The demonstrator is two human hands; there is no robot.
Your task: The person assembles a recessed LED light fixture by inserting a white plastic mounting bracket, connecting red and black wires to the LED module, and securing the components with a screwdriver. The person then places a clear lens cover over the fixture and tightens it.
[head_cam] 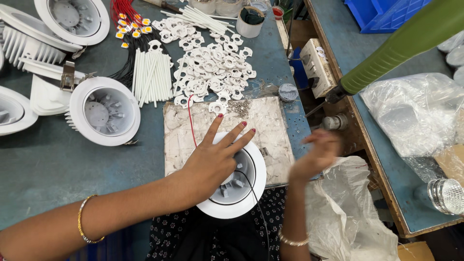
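White lamp housing point(241, 193) sits at lower centre on a worn board point(270, 121). Left hand point(212, 162) rests on it, fingers spread loose. Right hand point(316, 154), blurred at right of centre, grips nothing visible; finger state unclear.

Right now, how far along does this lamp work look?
Looks done: several white round housings sit set aside at the left, though I cannot tell if they are finished. In hand: the left hand rests on one housing with red and black wires at it; the right hand, blurred, is off the bench edge. Left: a heap of small white holder pieces and white tubes lies unused.
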